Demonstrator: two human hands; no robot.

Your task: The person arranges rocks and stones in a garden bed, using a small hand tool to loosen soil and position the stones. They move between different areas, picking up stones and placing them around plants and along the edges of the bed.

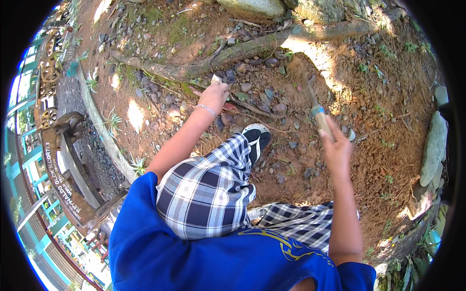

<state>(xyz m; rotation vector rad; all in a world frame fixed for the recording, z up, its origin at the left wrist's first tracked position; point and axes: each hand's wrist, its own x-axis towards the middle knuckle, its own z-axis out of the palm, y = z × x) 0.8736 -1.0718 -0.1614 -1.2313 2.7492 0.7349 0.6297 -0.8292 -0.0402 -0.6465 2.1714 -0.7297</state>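
My right hand (335, 140) is closed round the wooden handle of a hand tool (320, 118), which has a blue band where the handle meets the metal. The tool's far end is blurred and touches or hovers over brown soil (296, 69) near a tree root; its exact shape cannot be told. My left hand (215, 95), with a thin bracelet at the wrist, has a small pale piece (216, 78) at its fingertips, perhaps a stone or a scrap. Under that hand lie small stones and a thin reddish stick (230, 106).
A thick tree root (233, 54) crosses the ground ahead, with large rocks (255, 8) beyond. Loose pebbles (265, 98) lie before my shoe (256, 140). At right are flat edging stones (433, 152); at left, a curb (105, 134) and a wooden bench bearing writing (60, 182).
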